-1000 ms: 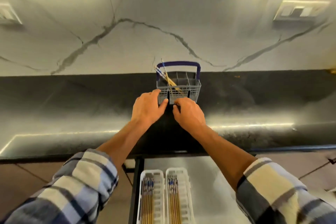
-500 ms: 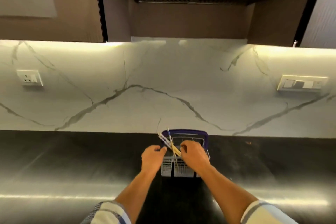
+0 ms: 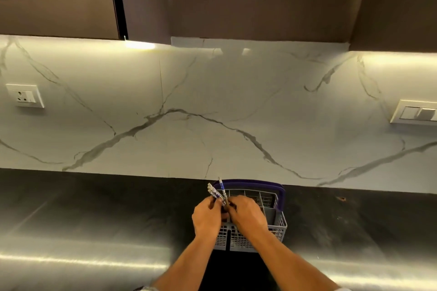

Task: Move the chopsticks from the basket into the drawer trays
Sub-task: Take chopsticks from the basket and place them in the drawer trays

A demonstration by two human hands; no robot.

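A grey mesh cutlery basket (image 3: 279,227) with a purple handle (image 3: 280,196) stands on the dark countertop near the marble wall. Chopsticks (image 3: 216,192) with blue-and-white patterned ends stick up from its left compartment, leaning left. My left hand (image 3: 207,218) is closed around their shafts at the basket's left rim. My right hand (image 3: 247,216) lies over the front of the basket, its fingers pinched on the same chopsticks just right of the left hand. The drawer and its trays are out of view.
The black countertop (image 3: 94,215) stretches left and right, with bright reflections along its front. A socket (image 3: 24,95) is on the wall at left, a switch plate (image 3: 416,113) at right. Brown cabinets and a vent hood hang overhead.
The view has tilted up, so the drawer trays dropped out of sight. Both hands rose from the basket's front wall to its top and closed on the chopsticks.
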